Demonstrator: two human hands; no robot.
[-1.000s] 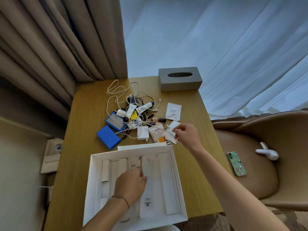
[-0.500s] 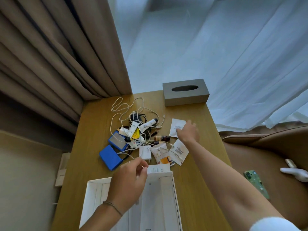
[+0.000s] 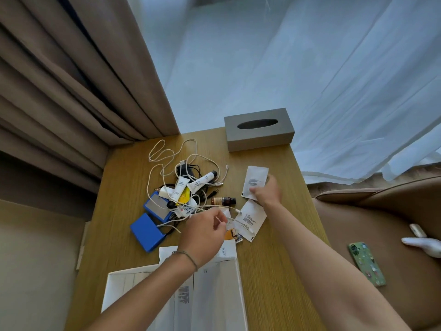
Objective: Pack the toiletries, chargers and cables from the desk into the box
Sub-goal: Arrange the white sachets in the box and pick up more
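Observation:
A tangle of white cables point(image 3: 167, 161), white tubes point(image 3: 202, 180), a small brown bottle point(image 3: 223, 200) and two blue cases point(image 3: 146, 231) lies mid-desk. My right hand point(image 3: 267, 191) pinches the lower edge of a white sachet point(image 3: 255, 179). A second white sachet point(image 3: 250, 218) lies just below it. My left hand point(image 3: 202, 231) hovers over the near items with fingers curled, touching a white cable; a firm grip is unclear. The white box point(image 3: 119, 283) stands open at the desk's near edge, partly hidden by my left forearm.
A grey tissue box point(image 3: 259, 129) stands at the desk's far right corner. Brown curtains hang at the left, sheer white ones behind. A tan chair at right carries a green phone point(image 3: 366, 263) and a white object point(image 3: 423, 243).
My left hand left the box and moved up over the pile. My right hand went from the near sachet to the far one and took hold of it. The camera tilted up.

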